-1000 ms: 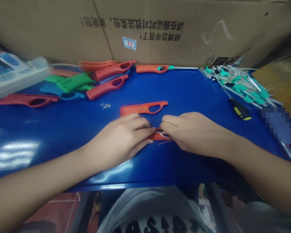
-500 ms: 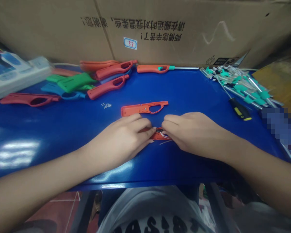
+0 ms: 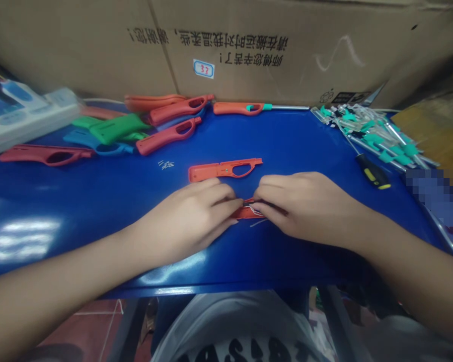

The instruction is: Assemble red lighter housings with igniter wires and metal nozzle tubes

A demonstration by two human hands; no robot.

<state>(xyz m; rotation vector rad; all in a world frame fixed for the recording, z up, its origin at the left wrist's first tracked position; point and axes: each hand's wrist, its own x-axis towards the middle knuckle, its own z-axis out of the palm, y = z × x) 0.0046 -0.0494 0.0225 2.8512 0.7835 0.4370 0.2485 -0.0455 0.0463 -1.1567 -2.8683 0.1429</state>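
Both hands meet over an orange lighter shell half (image 3: 248,212) lying on the blue table (image 3: 294,141). My left hand (image 3: 191,221) covers its left end with fingers curled and pinched on it. My right hand (image 3: 304,203) pinches its right end, fingertips pressed together; a thin wire pokes out beneath. Most of the shell is hidden under the fingers. A second orange shell half (image 3: 224,169) lies open-side up just beyond the hands.
Coloured lighter shells (image 3: 136,128) are heaped at the back left. An assembled orange lighter (image 3: 249,107) lies by the cardboard box (image 3: 226,45). Teal-tipped metal tubes (image 3: 377,136) and a screwdriver (image 3: 372,173) sit at the right. Small screws (image 3: 165,164) lie mid-table.
My right hand's fingers have slid slightly left and closed tighter on the shell. The left hand has hardly moved.
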